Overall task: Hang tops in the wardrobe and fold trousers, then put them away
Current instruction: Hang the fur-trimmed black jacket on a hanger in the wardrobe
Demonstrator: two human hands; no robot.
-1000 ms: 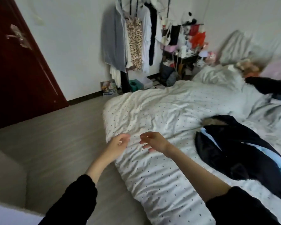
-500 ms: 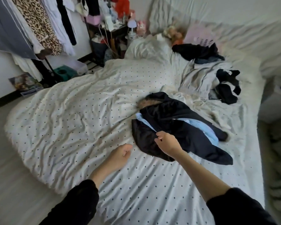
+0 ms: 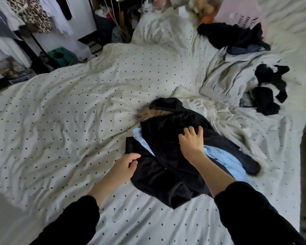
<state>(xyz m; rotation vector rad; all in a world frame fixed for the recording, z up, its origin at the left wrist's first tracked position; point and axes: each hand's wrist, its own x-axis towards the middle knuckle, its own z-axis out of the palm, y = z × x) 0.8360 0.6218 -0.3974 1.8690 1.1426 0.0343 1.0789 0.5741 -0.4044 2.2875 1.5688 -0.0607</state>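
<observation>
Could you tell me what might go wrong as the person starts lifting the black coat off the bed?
The light blue garment lies tangled inside the black coat, so it may come up with the coat and drop. The right hand only rests spread on top, and the left hand sits at the coat's edge, so any grasp looks partial. The fur trim may snag the dotted duvet.

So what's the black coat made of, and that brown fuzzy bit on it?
The black coat looks like soft velvet: it has a faint sheen in its folds, though I can't be sure. The brown trim looks like fur, probably fake: it's shaggy and tufted.
</observation>
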